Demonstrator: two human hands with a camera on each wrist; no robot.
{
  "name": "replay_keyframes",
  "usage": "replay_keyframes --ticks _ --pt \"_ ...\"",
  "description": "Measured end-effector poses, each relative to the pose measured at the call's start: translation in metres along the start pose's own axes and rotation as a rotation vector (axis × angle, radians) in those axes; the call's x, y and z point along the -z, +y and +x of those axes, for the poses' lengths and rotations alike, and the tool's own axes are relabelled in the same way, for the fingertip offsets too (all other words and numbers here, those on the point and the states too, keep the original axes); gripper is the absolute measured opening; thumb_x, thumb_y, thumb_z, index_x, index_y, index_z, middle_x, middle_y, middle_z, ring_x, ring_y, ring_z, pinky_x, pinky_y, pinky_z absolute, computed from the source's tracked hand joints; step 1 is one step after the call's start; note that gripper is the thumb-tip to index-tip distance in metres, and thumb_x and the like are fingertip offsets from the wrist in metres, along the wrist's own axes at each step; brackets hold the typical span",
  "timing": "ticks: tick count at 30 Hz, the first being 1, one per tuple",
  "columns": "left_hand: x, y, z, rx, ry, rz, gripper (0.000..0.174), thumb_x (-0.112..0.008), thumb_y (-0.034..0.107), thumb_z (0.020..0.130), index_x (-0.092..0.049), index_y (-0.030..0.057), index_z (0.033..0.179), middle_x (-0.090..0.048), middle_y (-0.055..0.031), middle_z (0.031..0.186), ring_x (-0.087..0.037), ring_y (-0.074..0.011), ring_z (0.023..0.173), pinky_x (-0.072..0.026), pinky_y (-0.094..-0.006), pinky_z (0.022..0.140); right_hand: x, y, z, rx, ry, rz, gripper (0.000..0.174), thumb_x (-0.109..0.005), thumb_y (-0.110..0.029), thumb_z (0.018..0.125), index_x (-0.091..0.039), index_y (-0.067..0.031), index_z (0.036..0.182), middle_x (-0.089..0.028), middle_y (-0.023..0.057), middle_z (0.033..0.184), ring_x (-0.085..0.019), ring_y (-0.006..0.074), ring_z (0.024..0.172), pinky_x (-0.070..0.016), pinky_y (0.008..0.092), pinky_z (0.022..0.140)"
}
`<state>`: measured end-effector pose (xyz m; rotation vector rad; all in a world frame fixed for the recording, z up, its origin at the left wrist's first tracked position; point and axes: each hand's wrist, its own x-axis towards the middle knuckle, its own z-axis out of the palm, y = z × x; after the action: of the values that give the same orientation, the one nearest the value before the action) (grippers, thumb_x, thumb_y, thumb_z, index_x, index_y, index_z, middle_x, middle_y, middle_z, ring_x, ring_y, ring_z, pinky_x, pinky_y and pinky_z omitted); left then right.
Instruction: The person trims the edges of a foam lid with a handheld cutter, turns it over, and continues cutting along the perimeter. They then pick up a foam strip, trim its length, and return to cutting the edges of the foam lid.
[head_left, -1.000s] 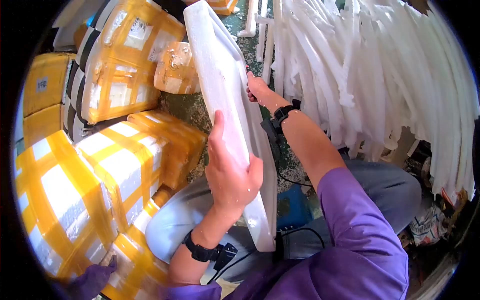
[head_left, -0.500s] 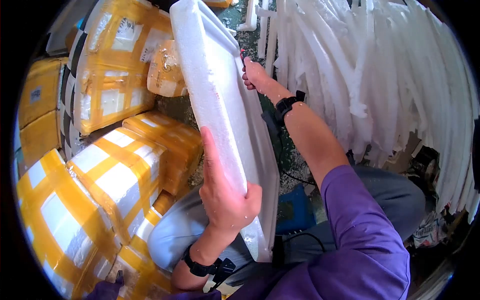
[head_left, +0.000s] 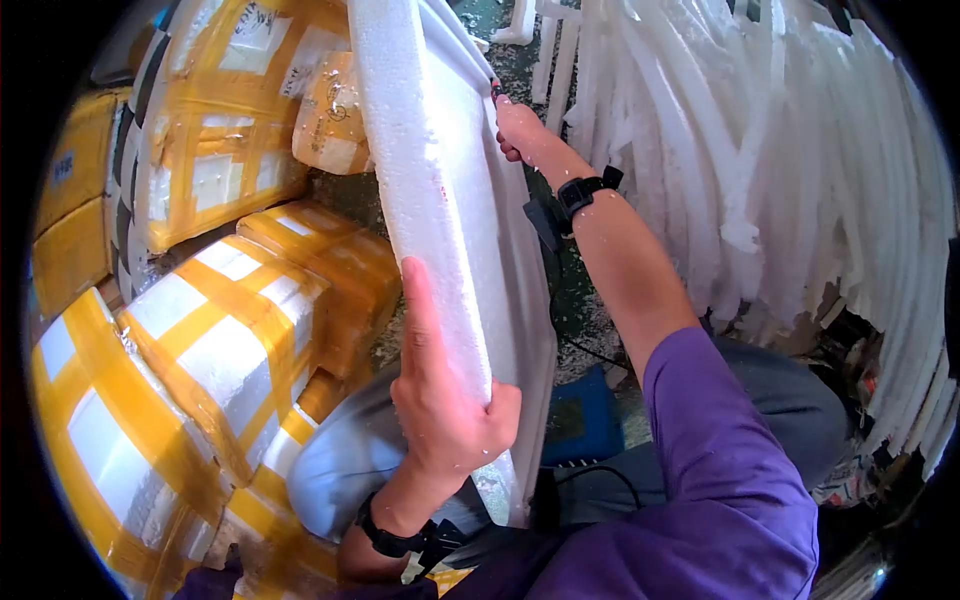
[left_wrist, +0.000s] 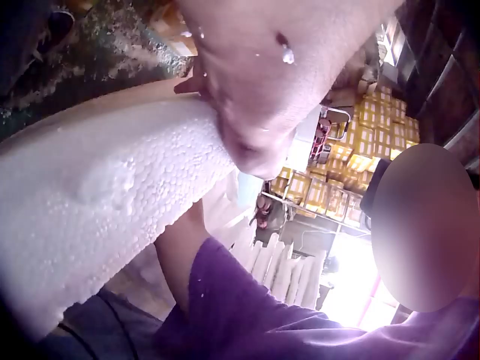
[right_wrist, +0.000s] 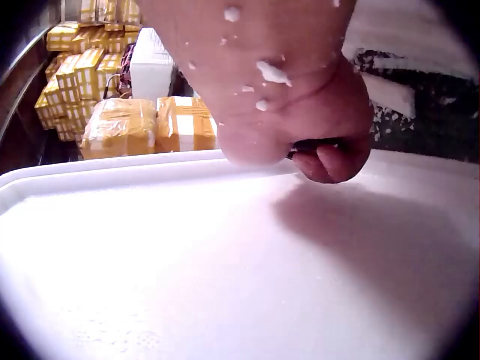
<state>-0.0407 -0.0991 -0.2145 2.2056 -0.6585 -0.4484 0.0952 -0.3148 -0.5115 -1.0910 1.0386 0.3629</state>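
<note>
A white foam panel [head_left: 420, 190] with a raised rim stands on edge between the person's legs. The left hand [head_left: 445, 400] grips its near edge low down, thumb and fingers spread to either side. At the far rim the right hand [head_left: 522, 130] has its fingers curled round a small dark and red tool [head_left: 496, 90], whose tip is hidden against the foam. In the right wrist view the right hand [right_wrist: 300, 120] is at the panel's rim [right_wrist: 150, 166], and a dark handle shows between its fingers. White foam crumbs cling to both hands.
Foam boxes wrapped in yellow tape [head_left: 215, 320] are stacked on the left. Many long white foam strips [head_left: 700, 160] lie heaped on the right. A blue object [head_left: 585, 418] and a black cable are on the floor between the legs, with foam crumbs scattered round.
The panel's upper end first swung left, then shifted slightly right. The right hand moved up the frame along the rim with the tool. The left hand keeps its grip, slightly lower than a second ago.
</note>
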Motion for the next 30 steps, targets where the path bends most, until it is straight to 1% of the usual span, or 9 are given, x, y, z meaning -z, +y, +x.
replay_keyframes --ticks 4,7,11,15,19,22,25,29,30 --pt "0.0 -0.005 -0.001 -0.019 0.013 -0.014 0.103 -0.055 0.005 0.064 -0.015 -0.0097 0.157 -0.034 -0.0362 0.154 -0.044 -0.0516 0.137 -0.0436 -0.0458 0.11 0.002 -0.005 0.0 -0.099 -0.053 0.061 0.05 -0.036 -0.055 0.105 -0.038 -0.0135 0.077 -0.034 -0.0007 0.061 -0.029 0.0117 0.044 -0.0222 0.0282 0.039" --pt "0.0 -0.003 0.001 -0.021 -0.001 -0.024 0.103 -0.055 0.004 0.064 -0.016 -0.009 0.157 -0.036 -0.0361 0.152 -0.047 -0.0518 0.134 -0.045 -0.0458 0.108 0.0 0.01 0.035 -0.098 -0.066 0.097 0.05 -0.037 -0.056 0.104 -0.038 -0.0139 0.077 -0.034 -0.0012 0.061 -0.029 0.0114 0.044 -0.0213 0.0278 0.038" --pt "0.002 0.003 0.007 -0.06 0.033 0.05 0.102 -0.055 0.005 0.064 -0.016 -0.0089 0.157 -0.038 -0.0368 0.15 -0.048 -0.0526 0.132 -0.0452 -0.0462 0.108 -0.001 -0.007 0.039 -0.14 -0.096 0.093 0.048 -0.043 -0.059 0.101 -0.041 -0.0144 0.082 -0.035 -0.0012 0.062 -0.029 0.0109 0.043 -0.0225 0.0262 0.037" --pt "0.0 -0.002 0.0 -0.036 0.055 0.055 0.102 -0.054 0.005 0.065 -0.015 -0.0091 0.157 -0.038 -0.0377 0.15 -0.048 -0.0529 0.132 -0.0448 -0.0467 0.108 -0.005 0.004 0.024 -0.054 0.017 -0.043 0.051 -0.042 -0.056 0.102 -0.043 -0.0096 0.081 -0.039 0.003 0.06 -0.035 0.0152 0.043 -0.0254 0.031 0.037" --pt "-0.002 -0.003 0.0 -0.028 0.042 0.028 0.102 -0.054 0.005 0.065 -0.014 -0.0093 0.157 -0.039 -0.0383 0.149 -0.047 -0.0533 0.132 -0.0449 -0.0469 0.108 -0.015 0.025 0.007 0.012 0.15 -0.336 0.054 -0.041 -0.052 0.105 -0.05 -0.005 0.081 -0.043 0.007 0.059 -0.039 0.02 0.042 -0.0305 0.0371 0.039" --pt "0.001 0.006 0.004 -0.012 0.018 0.056 0.102 -0.054 0.005 0.065 -0.014 -0.0097 0.157 -0.039 -0.0382 0.149 -0.047 -0.0537 0.132 -0.0454 -0.0469 0.107 -0.017 0.024 0.02 0.049 0.08 -0.341 0.054 -0.038 -0.048 0.106 -0.054 -0.0011 0.085 -0.047 0.0095 0.061 -0.044 0.022 0.045 -0.0333 0.0402 0.04" --pt "0.0 0.004 0.005 -0.065 0.036 0.065 0.102 -0.054 0.005 0.065 -0.014 -0.0098 0.157 -0.038 -0.038 0.149 -0.047 -0.0538 0.132 -0.045 -0.0471 0.108 -0.012 0.014 0.035 -0.034 0.01 -0.389 0.056 -0.036 -0.047 0.107 -0.057 0.0022 0.089 -0.05 0.0106 0.062 -0.048 0.0237 0.047 -0.0353 0.0429 0.042" --pt "-0.003 0.006 0.005 -0.054 0.049 0.063 0.102 -0.055 0.006 0.066 -0.014 -0.0095 0.157 -0.037 -0.0376 0.151 -0.045 -0.053 0.134 -0.0435 -0.0471 0.109 -0.015 0.018 0.037 -0.036 0.109 -0.383 0.06 -0.034 -0.048 0.107 -0.058 0.0047 0.089 -0.052 0.0114 0.065 -0.049 0.0254 0.048 -0.0381 0.044 0.044" --pt "-0.003 0.005 0.005 -0.062 0.058 0.071 0.102 -0.055 0.006 0.066 -0.014 -0.0095 0.157 -0.036 -0.0376 0.151 -0.045 -0.053 0.135 -0.0433 -0.047 0.11 -0.013 0.021 0.037 -0.005 0.096 -0.4 0.062 -0.033 -0.048 0.107 -0.058 0.0054 0.088 -0.055 0.0141 0.066 -0.053 0.0279 0.049 -0.0402 0.0449 0.044"
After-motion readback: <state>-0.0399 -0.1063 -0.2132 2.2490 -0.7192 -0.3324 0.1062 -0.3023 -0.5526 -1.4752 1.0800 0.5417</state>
